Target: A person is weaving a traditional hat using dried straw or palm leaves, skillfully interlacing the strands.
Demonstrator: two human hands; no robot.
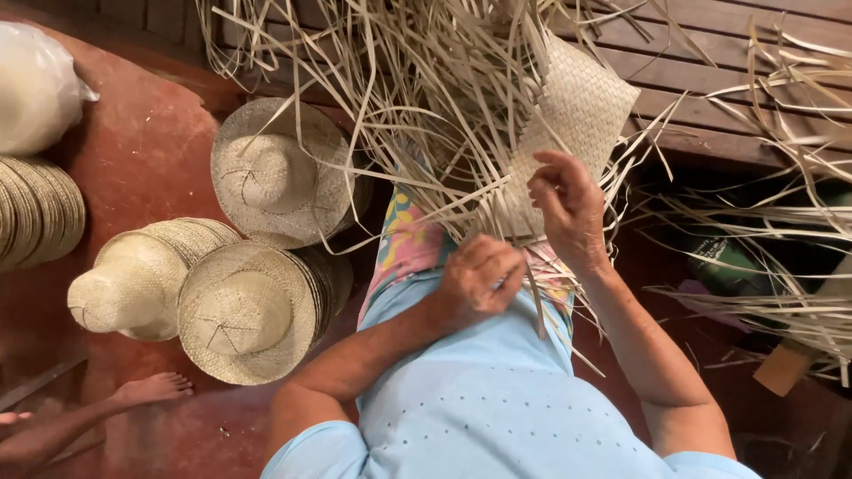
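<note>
Weaving in hand — the left hand (477, 279) pinches palm-straw strips (426, 115) on the lap, the right hand (568, 208), fingers curled, steadies the woven mat (577, 111); the next strip likely needs threading — firm tension.

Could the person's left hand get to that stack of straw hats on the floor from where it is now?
Probably yes. The left hand is closed on straw strips at the lap, and the nearest stack of hats lies just beside that arm with nothing between.
</note>
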